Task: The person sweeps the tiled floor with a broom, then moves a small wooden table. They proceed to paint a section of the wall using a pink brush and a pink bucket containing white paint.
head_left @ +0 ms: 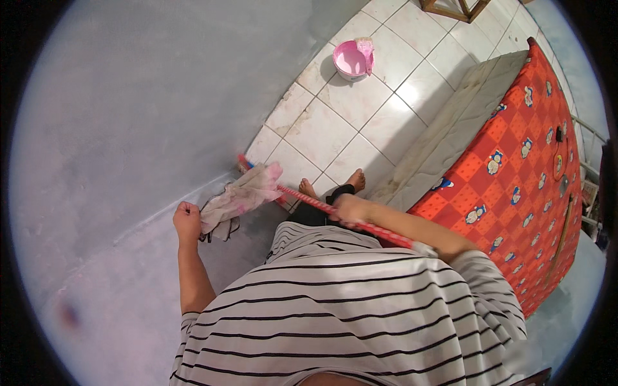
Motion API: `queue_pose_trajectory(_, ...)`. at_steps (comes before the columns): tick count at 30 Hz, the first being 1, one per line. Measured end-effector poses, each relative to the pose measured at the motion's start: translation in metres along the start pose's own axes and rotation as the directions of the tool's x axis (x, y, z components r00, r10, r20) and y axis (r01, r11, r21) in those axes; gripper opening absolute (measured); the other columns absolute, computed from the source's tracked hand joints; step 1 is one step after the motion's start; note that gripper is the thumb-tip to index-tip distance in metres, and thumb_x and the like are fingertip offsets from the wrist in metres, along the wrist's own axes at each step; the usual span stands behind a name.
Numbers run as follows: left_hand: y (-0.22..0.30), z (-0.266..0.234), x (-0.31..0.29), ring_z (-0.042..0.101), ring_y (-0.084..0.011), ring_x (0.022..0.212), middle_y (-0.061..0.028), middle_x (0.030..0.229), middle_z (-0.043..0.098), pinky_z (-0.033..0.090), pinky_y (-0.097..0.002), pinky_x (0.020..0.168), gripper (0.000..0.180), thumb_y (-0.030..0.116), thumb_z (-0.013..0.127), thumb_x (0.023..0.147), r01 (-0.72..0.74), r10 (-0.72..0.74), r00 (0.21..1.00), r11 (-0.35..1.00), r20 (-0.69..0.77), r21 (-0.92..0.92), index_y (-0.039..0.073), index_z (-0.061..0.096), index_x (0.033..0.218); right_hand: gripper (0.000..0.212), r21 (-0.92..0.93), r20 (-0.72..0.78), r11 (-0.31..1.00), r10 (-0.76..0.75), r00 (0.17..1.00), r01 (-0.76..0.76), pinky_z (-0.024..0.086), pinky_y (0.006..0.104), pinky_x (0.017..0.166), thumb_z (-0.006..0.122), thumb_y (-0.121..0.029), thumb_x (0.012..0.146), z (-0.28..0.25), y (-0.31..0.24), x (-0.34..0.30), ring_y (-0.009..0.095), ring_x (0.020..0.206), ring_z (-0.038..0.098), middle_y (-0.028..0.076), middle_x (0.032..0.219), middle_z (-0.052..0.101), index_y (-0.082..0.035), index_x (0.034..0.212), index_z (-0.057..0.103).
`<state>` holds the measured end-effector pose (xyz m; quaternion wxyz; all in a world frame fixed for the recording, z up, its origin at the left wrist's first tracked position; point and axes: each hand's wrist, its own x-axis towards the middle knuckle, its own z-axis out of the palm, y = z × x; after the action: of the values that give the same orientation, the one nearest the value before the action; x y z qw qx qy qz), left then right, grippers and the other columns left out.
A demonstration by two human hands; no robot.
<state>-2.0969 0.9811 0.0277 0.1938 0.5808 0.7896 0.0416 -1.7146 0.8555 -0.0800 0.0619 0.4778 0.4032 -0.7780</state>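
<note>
Left hand point(187, 220) — closed on stained cloth point(241, 195); right hand point(351, 210) — wrapped around striped pole point(386, 235); small bucket point(341, 56) stands on tiled floor point(322, 125).

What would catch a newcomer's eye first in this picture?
Probably the bright red checked sheet with cartoon figures, filling the right side. Next, the pink bucket with a brush across its rim, on the white tiles at the top. Near the centre, the left hand holds a pink-stained cloth and the right hand a red-and-white striped pole.
</note>
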Motion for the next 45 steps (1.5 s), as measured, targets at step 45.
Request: queue_pose_trajectory(45, 0.062, 0.014, -0.033, 0.049, -0.0199, 0.052, -0.013, 0.056, 0.052, 0.04, -0.0334, 0.051, 0.016, 0.013, 0.052, 0.072, -0.195, 0.173, 0.973, 0.971, 0.151, 0.14, 0.0, 0.05, 0.065, 0.016, -0.225, -0.962, 0.714, -0.057, 0.265, -0.663, 0.048, 0.0346, 0.055, 0.052, -0.015, 0.075, -0.254, 0.235, -0.178, 0.021, 0.061, 0.06, 0.012, 0.064, 0.059, -0.003, 0.071, 0.061)
